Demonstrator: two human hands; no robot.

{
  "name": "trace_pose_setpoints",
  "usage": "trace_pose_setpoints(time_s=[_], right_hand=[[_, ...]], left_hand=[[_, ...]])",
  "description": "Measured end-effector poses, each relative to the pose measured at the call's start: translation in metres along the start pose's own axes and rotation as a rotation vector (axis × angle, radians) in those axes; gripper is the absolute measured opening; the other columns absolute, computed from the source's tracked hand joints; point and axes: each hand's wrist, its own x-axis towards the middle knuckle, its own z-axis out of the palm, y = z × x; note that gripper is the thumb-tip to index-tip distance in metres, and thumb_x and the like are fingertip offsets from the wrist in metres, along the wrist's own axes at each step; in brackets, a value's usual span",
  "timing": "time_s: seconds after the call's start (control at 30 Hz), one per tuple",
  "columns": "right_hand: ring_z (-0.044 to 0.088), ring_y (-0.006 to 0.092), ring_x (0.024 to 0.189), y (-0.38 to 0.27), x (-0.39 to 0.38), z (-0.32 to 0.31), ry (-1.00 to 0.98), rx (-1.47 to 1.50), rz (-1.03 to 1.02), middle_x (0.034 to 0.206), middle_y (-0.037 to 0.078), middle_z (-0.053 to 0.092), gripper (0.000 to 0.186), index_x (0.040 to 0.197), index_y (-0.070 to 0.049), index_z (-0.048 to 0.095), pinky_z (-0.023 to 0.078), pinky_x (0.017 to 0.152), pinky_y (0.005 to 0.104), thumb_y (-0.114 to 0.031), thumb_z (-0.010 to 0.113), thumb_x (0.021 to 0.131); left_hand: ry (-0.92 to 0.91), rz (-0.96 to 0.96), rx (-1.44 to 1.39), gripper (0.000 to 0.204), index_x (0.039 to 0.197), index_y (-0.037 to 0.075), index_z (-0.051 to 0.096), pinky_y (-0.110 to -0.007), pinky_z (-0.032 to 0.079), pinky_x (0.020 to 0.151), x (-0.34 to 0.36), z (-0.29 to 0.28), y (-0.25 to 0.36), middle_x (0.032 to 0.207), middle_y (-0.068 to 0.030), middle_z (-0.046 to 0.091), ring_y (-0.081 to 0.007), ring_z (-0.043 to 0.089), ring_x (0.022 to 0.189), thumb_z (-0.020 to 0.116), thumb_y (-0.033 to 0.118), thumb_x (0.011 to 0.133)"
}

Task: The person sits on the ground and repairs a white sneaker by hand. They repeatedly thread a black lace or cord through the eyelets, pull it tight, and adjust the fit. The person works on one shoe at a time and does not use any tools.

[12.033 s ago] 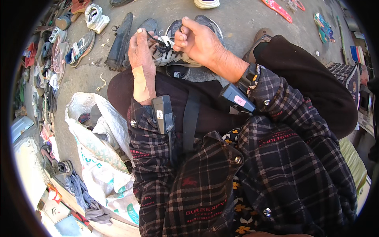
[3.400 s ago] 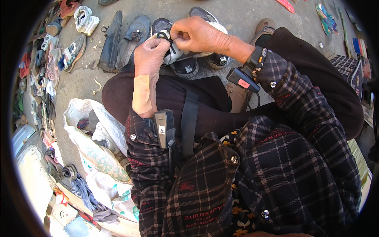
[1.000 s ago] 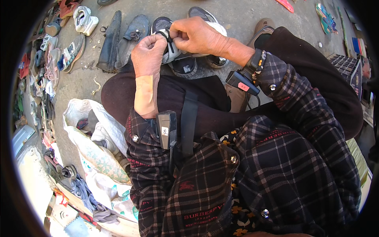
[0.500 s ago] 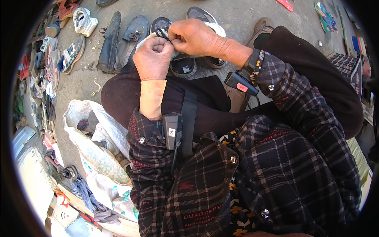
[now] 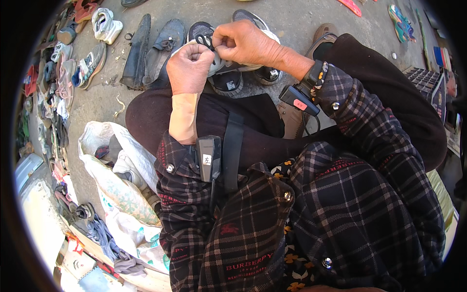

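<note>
Holding a sneaker (image 5: 228, 65) above the knees, the person works on its lace (image 5: 208, 41) with both hands. The left hand (image 5: 188, 68) is a closed fist, knuckles up, wrist straight, and seems to clamp the shoe's near edge; what lies inside the fist is hidden. The right hand (image 5: 243, 43) comes from the right with the wrist bent, thumb and forefinger pinched on the dark lace. The lace could slip from this small pinch if pulled hard, in my judgement. The shoe may also tip off the lap and fall among the shoes (image 5: 153, 51) on the ground (image 5: 292, 14), since only the fist steadies it.
</note>
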Motion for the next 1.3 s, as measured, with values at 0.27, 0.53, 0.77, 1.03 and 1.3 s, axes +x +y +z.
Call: trace_pose_setpoints(time_s=[0.27,0.53,0.77,1.03,1.3], right_hand=[[0.062,0.0307,0.07,-0.01,0.004,0.013,0.057,-0.438,-0.151,0.077,0.014,0.062,0.014,0.08,-0.004,0.059,0.05,0.059,0.0383,-0.011,0.062,0.067],[0.057,0.0273,0.058,-0.004,0.008,0.001,-0.016,-0.293,-0.164,0.063,0.011,0.056,0.01,0.071,-0.003,0.053,0.044,0.052,0.0356,-0.006,0.06,0.065],[0.049,0.0073,0.053,0.003,0.005,-0.006,-0.054,0.104,0.019,0.057,0.004,0.053,0.008,0.075,-0.002,0.057,0.042,0.05,0.0238,-0.007,0.061,0.07],[0.058,0.0201,0.059,0.001,0.002,0.0,0.015,0.083,0.05,0.065,0.01,0.06,0.009,0.074,-0.003,0.06,0.047,0.056,0.031,-0.01,0.061,0.068],[0.057,0.0189,0.058,-0.004,-0.008,0.019,0.296,-0.172,-0.167,0.068,0.007,0.054,0.013,0.079,-0.004,0.057,0.046,0.054,0.0289,-0.007,0.066,0.071]], left_hand=[[0.026,-0.016,-0.007,0.01,0.072,0.0,0.065,-0.019,0.044,0.054,0.004,0.001,-0.005,0.062,-0.0016,0.062,-0.0047,0.054,0.055,0.065,0.01,0.068],[0.003,0.051,0.088,0.011,0.072,0.001,0.066,-0.02,0.046,0.055,0.003,0.0,-0.005,0.06,-0.003,0.062,-0.0055,0.056,0.056,0.066,0.011,0.066],[-0.073,-0.122,-0.192,0.014,0.08,-0.002,0.065,-0.019,0.044,0.057,0.006,-0.005,-0.005,0.07,-0.0023,0.062,-0.0059,0.054,0.06,0.066,0.008,0.071],[-0.207,-0.363,-0.396,0.007,0.082,0.003,0.057,-0.017,0.025,0.043,0.007,-0.012,-0.002,0.064,0.0051,0.046,-0.0007,0.034,0.048,0.062,0.007,0.078],[-0.179,-0.412,-0.601,0.007,0.079,0.001,0.057,-0.017,0.023,0.04,0.009,-0.013,-0.002,0.063,0.0047,0.047,-0.0006,0.034,0.046,0.06,0.002,0.074]])
